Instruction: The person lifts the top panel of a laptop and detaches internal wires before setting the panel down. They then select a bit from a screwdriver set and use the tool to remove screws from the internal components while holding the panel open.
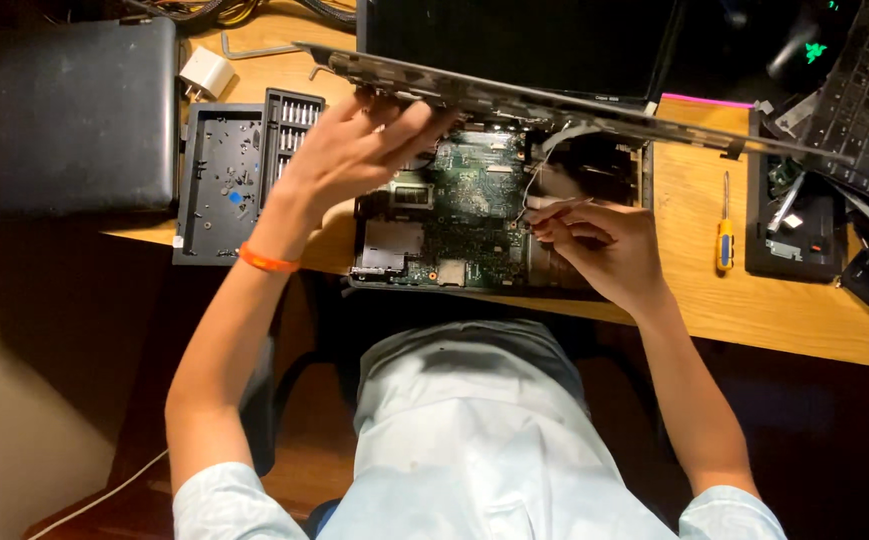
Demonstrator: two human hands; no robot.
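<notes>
our left hand (354, 150) grips the lifted laptop cover (554, 105) at its left part, far on the desk (754, 300). our right hand (604, 250) pinches a thin white cable (549, 205) over the open green board (464, 210), in the middle.

Dark laptop screen (524, 45) stands behind the board.
</notes>
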